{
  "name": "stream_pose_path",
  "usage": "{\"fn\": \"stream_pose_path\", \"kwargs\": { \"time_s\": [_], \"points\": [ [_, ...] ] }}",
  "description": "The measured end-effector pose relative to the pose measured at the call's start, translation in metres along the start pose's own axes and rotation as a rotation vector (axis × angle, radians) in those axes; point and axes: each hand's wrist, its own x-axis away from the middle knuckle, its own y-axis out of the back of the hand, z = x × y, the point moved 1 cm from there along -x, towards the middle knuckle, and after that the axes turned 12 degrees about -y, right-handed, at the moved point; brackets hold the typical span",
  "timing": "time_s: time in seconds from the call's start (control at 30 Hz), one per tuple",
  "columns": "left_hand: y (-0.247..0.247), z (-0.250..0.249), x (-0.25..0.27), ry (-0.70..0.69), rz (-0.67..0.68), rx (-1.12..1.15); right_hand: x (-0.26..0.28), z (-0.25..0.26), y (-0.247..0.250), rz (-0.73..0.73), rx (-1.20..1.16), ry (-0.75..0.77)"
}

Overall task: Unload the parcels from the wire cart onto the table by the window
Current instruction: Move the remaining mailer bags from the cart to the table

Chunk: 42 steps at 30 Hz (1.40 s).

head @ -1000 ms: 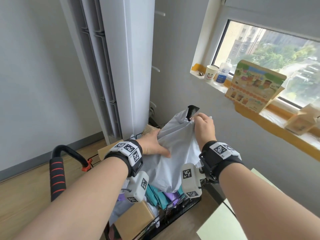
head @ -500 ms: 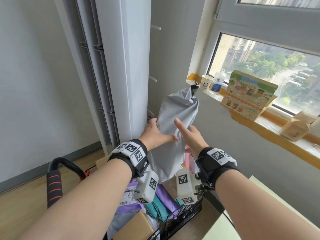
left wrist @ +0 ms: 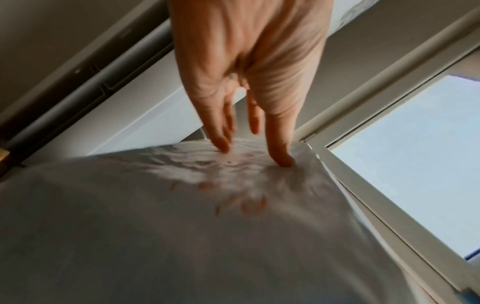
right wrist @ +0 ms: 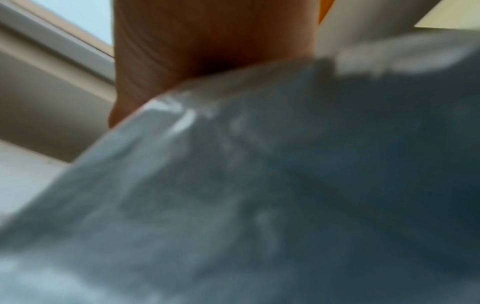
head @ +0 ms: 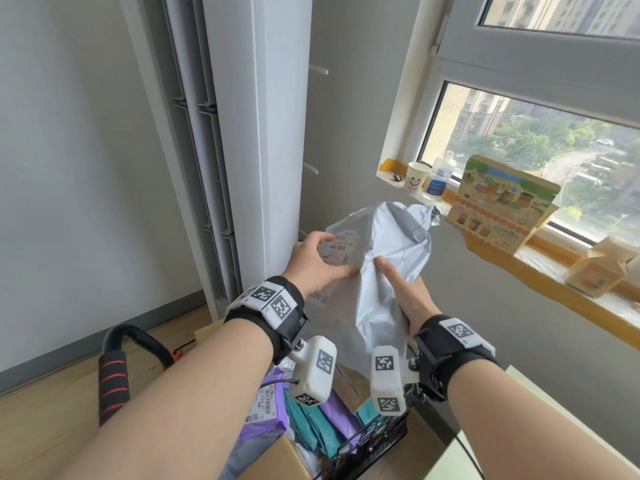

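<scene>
- Fingers (left wrist: 279,144) of the left hand (head: 313,265) are nearly straight and slightly apart, tips pressed into the grey parcel (head: 381,289) beside its label.
- The right hand (head: 412,301) grips the parcel's right side, thumb along the front, other fingers hidden behind.
- The parcel hangs upright between both hands, above the far end of the wire cart (head: 367,441).
- Purple parcels (head: 266,410), teal parcels (head: 311,424) and a cardboard box (head: 277,462) lie in the cart.
- A corner of the table (head: 457,459) is just right of the cart.

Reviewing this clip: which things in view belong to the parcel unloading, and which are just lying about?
Job: grey mailer bag, held between left hand and right hand; wire cart with purple and teal parcels; table corner.
Lying about: smiley paper cup, bottle, colourful carton, small cardboard box on the windowsill.
</scene>
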Motion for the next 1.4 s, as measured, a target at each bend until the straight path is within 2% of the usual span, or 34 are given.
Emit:
{"fn": "stream_pose_path", "kwargs": {
  "time_s": [0.1,0.2,0.33,0.53,0.63,0.8,0.93,1.07,1.2,1.4],
  "points": [
    [0.000,0.006,-0.003,0.162,0.070,0.046,0.003,0.000,0.004,0.141,-0.028,-0.067],
    [-0.005,0.011,-0.005,0.171,0.107,0.103,0.007,0.003,0.001,0.192,0.019,-0.097],
    [-0.014,0.013,-0.001,0.165,0.054,0.040,0.006,0.010,-0.005,0.131,0.155,-0.116],
    [0.002,0.017,-0.006,0.192,0.024,0.170,0.009,0.014,0.017,0.030,0.073,-0.162],
    [0.005,0.011,-0.009,0.176,0.102,0.174,0.012,0.011,0.025,0.019,0.038,-0.196],
    [-0.007,-0.004,-0.002,0.157,0.266,0.409,0.022,0.011,0.029,0.027,-0.008,-0.242],
    [-0.017,0.001,-0.003,0.147,0.271,0.477,0.030,0.014,0.039,0.059,-0.051,-0.246],
    [-0.031,0.000,-0.005,0.134,0.250,0.498,0.047,0.018,0.047,0.118,-0.041,-0.169],
    [-0.052,-0.014,0.001,0.071,0.332,0.492,0.063,0.014,0.064,0.073,0.010,-0.107],
    [-0.091,-0.046,0.013,0.072,0.485,0.464,0.097,0.014,0.107,-0.107,0.005,-0.075]
  ]
}}
